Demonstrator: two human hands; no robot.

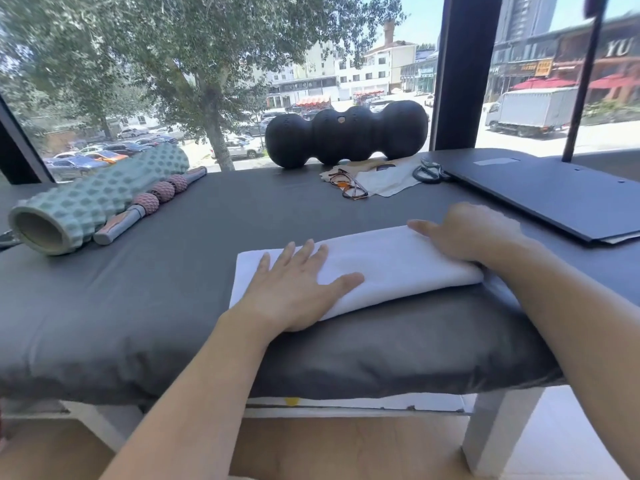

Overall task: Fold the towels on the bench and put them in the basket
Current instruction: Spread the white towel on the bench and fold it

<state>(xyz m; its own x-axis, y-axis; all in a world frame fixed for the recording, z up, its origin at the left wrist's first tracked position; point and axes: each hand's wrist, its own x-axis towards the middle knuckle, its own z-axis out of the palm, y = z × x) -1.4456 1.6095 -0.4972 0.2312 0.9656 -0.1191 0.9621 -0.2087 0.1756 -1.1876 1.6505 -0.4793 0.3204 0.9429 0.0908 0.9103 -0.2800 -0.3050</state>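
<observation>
A white towel (pixel 388 261), folded into a long flat strip, lies on the dark grey padded bench (pixel 173 289) near its front edge. My left hand (pixel 298 289) lies flat on the towel's left half, fingers straight and spread. My right hand (pixel 467 233) rests on the towel's right end, its fingers bent over the far edge with the thumb stretched left along the cloth. No basket is in view.
A mint foam roller (pixel 90 202) and a pink massage stick (pixel 152 202) lie at the left. At the back stand a black peanut roller (pixel 346 133), glasses (pixel 348 185), a cloth (pixel 384 181) and scissors (pixel 429 173). A black board (pixel 554 192) covers the right.
</observation>
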